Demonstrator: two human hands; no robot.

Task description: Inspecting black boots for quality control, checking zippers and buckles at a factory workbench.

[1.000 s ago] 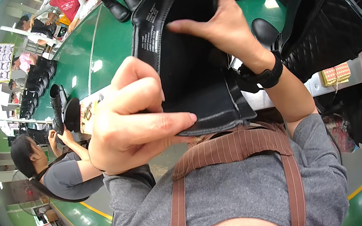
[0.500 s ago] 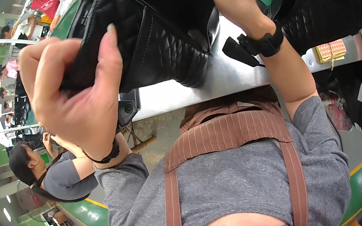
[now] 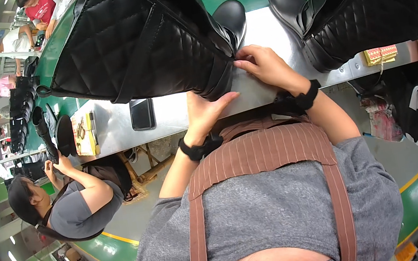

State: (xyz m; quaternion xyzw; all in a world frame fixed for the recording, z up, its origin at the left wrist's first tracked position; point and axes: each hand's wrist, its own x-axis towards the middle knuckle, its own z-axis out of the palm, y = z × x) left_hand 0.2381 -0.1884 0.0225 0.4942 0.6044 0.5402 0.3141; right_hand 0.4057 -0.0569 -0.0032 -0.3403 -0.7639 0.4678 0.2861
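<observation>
Left hand (image 3: 207, 113) partly open: thumb stuck out to the side below the ankle, other fingers run up behind the tall black boot (image 3: 140, 51) and are hidden, so can't tell whether they grip. Right hand (image 3: 267, 70) nearly closed, thumb and forefinger tips together at the ankle strap, pinching at its edge; exact bit between them too small to tell. Black bands on both wrists.

Boot is on the metal worktop (image 3: 175, 118), in front of the person, toe pointing away, quilted shaft leaning left and up toward the camera, filling much of the upper left. Second black boot (image 3: 369, 9) at right, well apart from the hands, toe also away. Dark phone (image 3: 142, 114) lies left of the left hand; yellow card bundle (image 3: 85, 135) further left, another card stack (image 3: 381, 54) near the right edge. Co-worker (image 3: 82, 203) at left handles a dark boot.

Versus a second ago: the opening faced the camera then, lining showing, left hand pinching the rim, right hand spread at the opening. Half a second ago left hand was still up on the shaft. Now both are down at the ankle, quilted outside and toe in view. Second boot's toe shows more fully too.
</observation>
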